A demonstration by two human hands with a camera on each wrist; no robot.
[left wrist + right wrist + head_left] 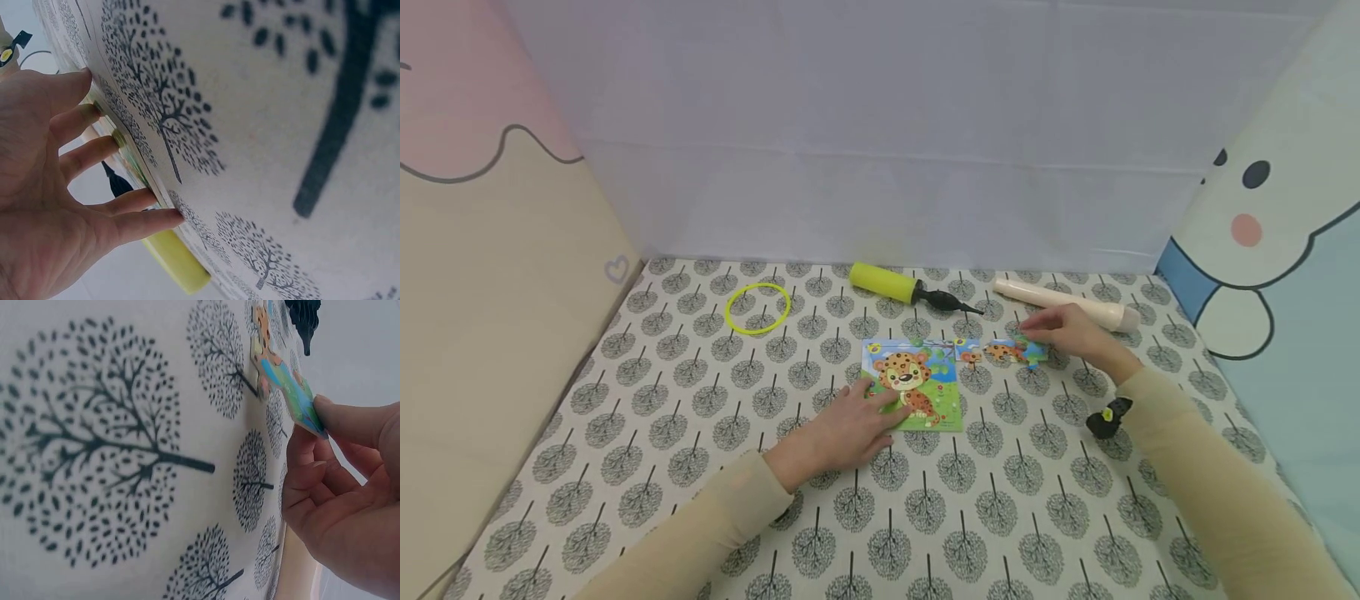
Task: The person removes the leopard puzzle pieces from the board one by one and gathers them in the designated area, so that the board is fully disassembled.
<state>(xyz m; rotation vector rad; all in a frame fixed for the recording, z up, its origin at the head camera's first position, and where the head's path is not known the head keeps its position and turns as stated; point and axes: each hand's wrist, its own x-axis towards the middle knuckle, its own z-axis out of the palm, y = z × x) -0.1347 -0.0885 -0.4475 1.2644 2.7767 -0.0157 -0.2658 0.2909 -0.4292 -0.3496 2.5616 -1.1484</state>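
Observation:
A puzzle board (943,404) with a spotted leopard cub picture lies flat on the patterned cloth. My left hand (848,423) rests at its left side, fingers spread and nearly straight, with some fingertips over the picture. To the board's right, my right hand (1070,332) pinches a blue and green puzzle piece (301,403) between thumb and fingers. Another spotted puzzle piece (998,351) sits just left of it, overlapping it in the right wrist view. Close against the board's upper right corner lies a small blue and orange puzzle piece (967,350).
Behind the board is a yellow and black hand pump (883,283). A pale cylinder (1052,297) lies beyond my right hand, and a thin yellow ring (751,332) is at the back left. Beside my right wrist is a small black object (1103,423). Fabric walls enclose the table.

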